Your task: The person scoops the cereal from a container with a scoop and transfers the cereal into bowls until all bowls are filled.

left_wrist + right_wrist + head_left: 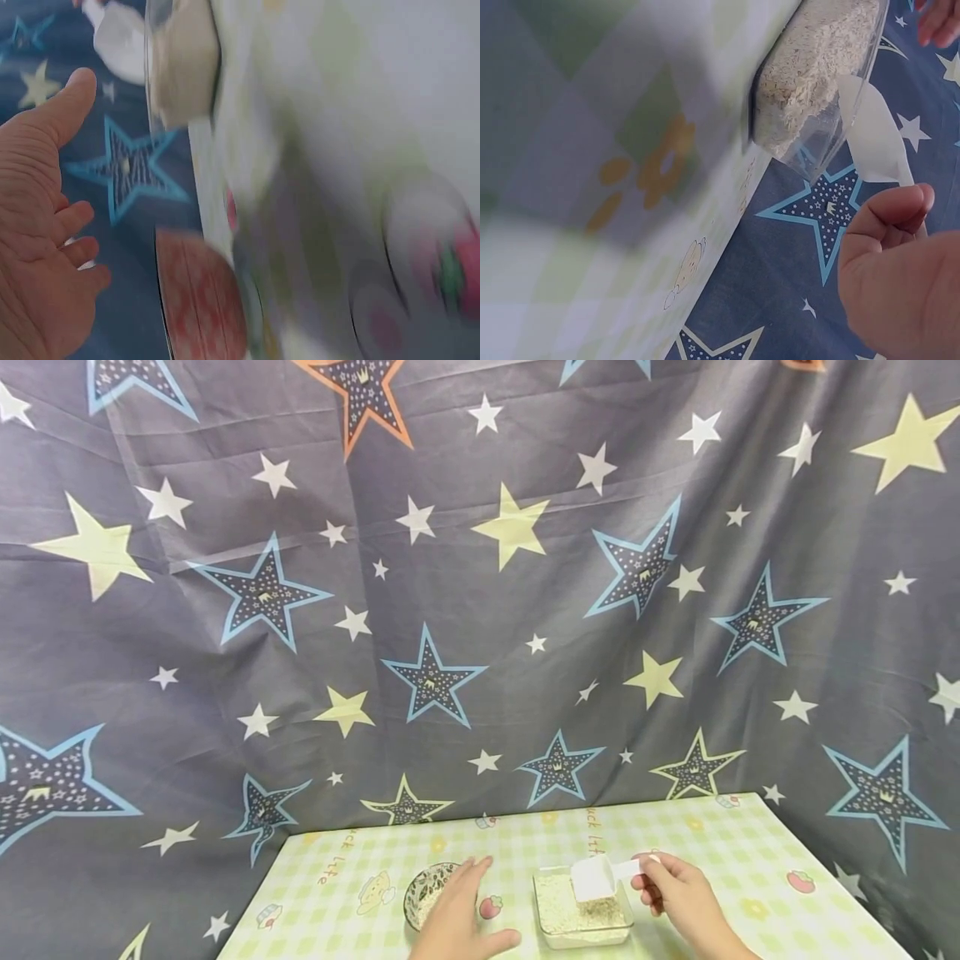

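When checking the containers, start with the clear rectangular container (588,937), set on the green-checked tablecloth (330,927). Note the pale flakes (553,902) inside, spread across most of the interior in the head view and uneven at the surface in the right wrist view. Next, find the round patterned bowl (408,906) to the left of the container, with a strip of tablecloth between. Observe similar pale flakes inside, partly hidden behind the left hand (457,914).

Then locate the white scoop (592,878) over the right rear part of the container, tilted, with the broad end at the rim in the right wrist view. Treat the scoop's contents as impossible to tell. Relative to the right hand (678,897), find the scoop to the left, just beyond the fingertips. Record the right hand as pinching the scoop's handle (628,867) between thumb and curled fingers, just beside the container.

Relative to the left hand, find the scoop to the right, well apart. Record the left hand as extended, with thumb spread away from the fingers, across the right side of the bowl in the head view. Regard contact with the bowl as impossible to tell. Behind the tablecloth, note a dark curtain (480,610) printed with stars.
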`<state>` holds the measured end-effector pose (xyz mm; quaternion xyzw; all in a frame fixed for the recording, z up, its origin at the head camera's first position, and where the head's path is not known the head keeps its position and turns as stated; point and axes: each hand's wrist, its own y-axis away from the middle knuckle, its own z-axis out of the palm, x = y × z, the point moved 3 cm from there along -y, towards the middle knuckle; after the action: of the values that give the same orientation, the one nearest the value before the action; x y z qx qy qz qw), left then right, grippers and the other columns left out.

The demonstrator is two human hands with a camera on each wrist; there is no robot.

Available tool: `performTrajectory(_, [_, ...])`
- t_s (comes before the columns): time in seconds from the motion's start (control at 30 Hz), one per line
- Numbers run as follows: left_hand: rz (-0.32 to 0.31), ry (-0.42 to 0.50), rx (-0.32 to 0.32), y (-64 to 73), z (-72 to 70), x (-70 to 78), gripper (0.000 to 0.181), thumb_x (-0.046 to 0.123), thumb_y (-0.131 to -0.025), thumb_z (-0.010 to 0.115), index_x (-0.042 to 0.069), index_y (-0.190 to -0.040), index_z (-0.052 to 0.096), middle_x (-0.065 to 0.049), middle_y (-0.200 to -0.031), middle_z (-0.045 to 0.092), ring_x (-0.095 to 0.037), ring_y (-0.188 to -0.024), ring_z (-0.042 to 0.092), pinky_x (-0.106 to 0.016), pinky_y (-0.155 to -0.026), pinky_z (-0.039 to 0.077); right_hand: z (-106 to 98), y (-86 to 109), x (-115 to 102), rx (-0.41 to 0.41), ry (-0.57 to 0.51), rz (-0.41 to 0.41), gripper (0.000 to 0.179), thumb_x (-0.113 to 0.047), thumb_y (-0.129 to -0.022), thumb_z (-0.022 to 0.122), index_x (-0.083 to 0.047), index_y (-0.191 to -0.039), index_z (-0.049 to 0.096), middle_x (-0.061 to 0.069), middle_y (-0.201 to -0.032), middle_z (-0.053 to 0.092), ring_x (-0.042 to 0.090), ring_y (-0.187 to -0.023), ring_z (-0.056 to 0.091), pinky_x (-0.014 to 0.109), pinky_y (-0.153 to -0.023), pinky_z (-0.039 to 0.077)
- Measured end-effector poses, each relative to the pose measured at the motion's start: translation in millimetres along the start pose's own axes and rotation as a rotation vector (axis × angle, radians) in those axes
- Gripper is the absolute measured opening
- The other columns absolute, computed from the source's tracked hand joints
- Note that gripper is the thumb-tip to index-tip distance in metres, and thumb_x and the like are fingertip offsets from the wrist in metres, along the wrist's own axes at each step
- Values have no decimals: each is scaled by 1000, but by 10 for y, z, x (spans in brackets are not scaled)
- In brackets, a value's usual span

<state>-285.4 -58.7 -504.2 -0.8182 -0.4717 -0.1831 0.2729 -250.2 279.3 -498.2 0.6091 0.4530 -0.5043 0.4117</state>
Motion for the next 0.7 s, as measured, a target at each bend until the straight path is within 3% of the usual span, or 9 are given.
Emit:
performTrajectory(0.13, [40,13,-62,-87,198,179,108,58,-80,90,5,-161,42,-23,-161,52,-46,-149,48,-70,-114,48,42,-24,9,-11,23,-16,34,-18,-112,54,8,-129,66,3,-82,72,12,-65,60,25,-57,54])
performTrajectory(0.33, [23,19,-115,-219,420,244,109,60,-81,88,4,-161,40,-18,-159,54,-41,-145,54,-60,-115,52,85,-71,48,-36,29,-14,34,-18,-112,53,8,-130,66,3,-82,72,13,-65,61,25,-56,52])
performTrajectory(0.53, [-47,56,-159,-297,485,220,108,58,-82,89,6,-163,39,-19,-158,55,-42,-142,57,-62,-111,54,95,-104,70,-44,26,-11,34,-19,-112,53,7,-130,66,2,-82,72,13,-65,60,24,-56,50])
performTrajectory(0.7, [-59,90,-177,-323,505,194,108,56,-82,89,5,-163,39,-17,-159,55,-42,-142,57,-63,-112,53,84,-122,87,-61,22,2,35,-20,-112,53,7,-131,66,1,-82,72,12,-65,61,24,-56,51])
